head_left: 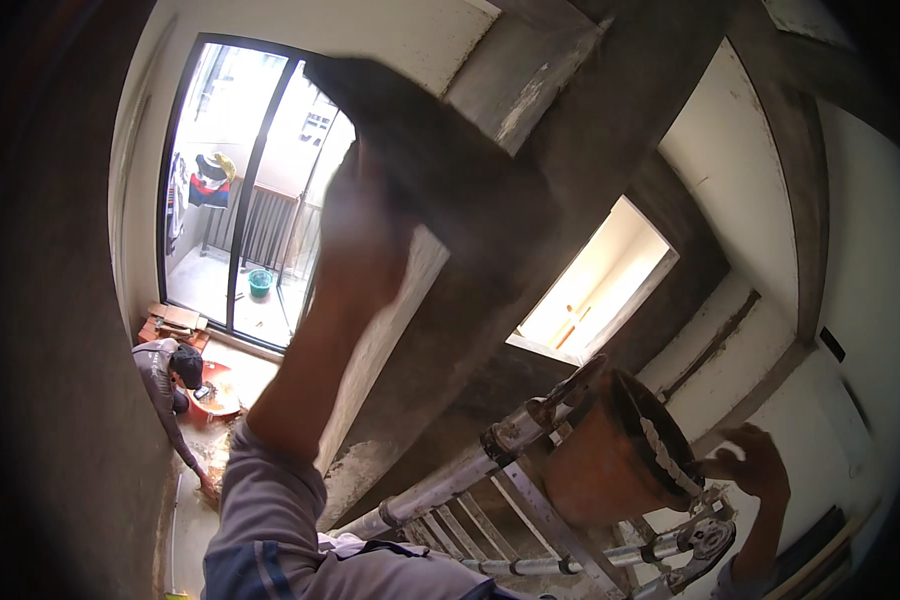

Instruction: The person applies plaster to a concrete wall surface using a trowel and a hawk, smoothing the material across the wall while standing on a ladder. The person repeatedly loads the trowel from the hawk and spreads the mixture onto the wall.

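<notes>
Bucket, lower right: orange-brown, plastic-looking, matt on the outside; rim coated with rough, pale grey crust. Ladder, lower centre: bare metal tubing and rungs, dull sheen, spotted with pale residue. Dark flat tool, upper centre: matt as seen; material indeterminable through blur. Sleeve, lower left: soft woven-looking cloth, matt, creased. Dark grey wall, centre: matt, cement-like. White wall, upper right: fairly smooth, matt, marked in places. Green bucket, left: smooth, plastic-looking.
</notes>
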A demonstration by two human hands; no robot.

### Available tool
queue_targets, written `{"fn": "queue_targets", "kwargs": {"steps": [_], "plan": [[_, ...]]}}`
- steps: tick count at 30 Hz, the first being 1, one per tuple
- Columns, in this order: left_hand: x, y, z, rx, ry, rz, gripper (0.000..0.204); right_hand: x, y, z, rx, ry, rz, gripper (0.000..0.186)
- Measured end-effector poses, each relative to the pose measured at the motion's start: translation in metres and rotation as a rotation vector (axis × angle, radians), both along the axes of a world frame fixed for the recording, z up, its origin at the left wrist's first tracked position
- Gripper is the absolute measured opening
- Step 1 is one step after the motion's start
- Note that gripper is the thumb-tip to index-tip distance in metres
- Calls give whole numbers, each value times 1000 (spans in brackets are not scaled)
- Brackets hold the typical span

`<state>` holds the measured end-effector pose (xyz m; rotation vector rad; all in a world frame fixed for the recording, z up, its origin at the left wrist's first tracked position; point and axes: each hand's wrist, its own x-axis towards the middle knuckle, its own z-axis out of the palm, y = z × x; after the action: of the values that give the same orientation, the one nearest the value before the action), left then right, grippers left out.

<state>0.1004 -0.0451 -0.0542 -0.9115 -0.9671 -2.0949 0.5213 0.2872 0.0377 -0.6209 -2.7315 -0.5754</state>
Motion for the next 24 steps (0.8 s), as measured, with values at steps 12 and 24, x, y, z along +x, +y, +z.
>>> {"fn": "queue_targets", "kwargs": {"steps": [12, 24], "plan": [[-92, -16, 205, -472, 385, 166, 43, 137, 6, -96, -147, 888, -199, 60], [-78, 7, 270, -462, 420, 399, 46, 106, 15, -153, -340, 1080, -186, 67]]}}
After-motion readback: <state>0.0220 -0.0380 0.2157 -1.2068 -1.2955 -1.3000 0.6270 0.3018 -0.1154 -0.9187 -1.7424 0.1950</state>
